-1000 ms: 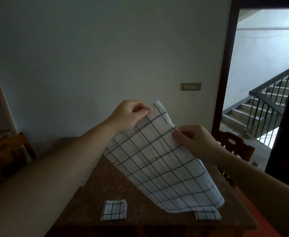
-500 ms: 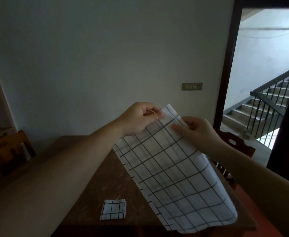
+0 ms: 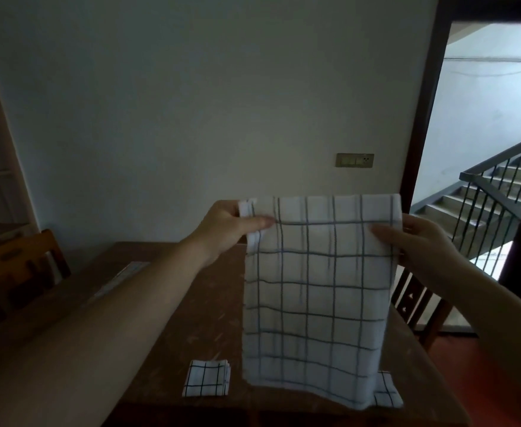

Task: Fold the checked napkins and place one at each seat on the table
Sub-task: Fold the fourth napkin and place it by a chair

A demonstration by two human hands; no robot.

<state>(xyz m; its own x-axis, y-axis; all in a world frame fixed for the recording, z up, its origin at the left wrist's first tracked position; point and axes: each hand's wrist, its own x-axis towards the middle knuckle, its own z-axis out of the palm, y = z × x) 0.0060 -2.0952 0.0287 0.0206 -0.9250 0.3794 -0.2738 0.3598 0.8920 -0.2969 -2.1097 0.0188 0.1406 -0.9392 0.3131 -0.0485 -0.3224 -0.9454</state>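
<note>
Held up over the dark brown wooden table [image 3: 191, 303]: a white cloth napkin with a dark grid check [image 3: 314, 303], hanging straight down, top edge level, lower hem near the table's front edge. Pinched at the upper left corner between thumb and fingers of the left hand [image 3: 231, 229]; gripped at the upper right edge by the right hand [image 3: 419, 241], thumb laid across the front.

Compared with a second ago and half a second ago: then slanted away, both hands close together near one corner; now hands drawn well apart and the cloth turned flat to the camera. Seemingly doubled over, though not certain. Judged as squared up, ready for the next fold.

Already on the table: one small folded checked napkin [image 3: 206, 377] near the front edge, another folded checked napkin [image 3: 387, 392] partly hidden behind the hanging cloth. Wooden chairs at left [image 3: 18, 272] and right [image 3: 413, 303].
</note>
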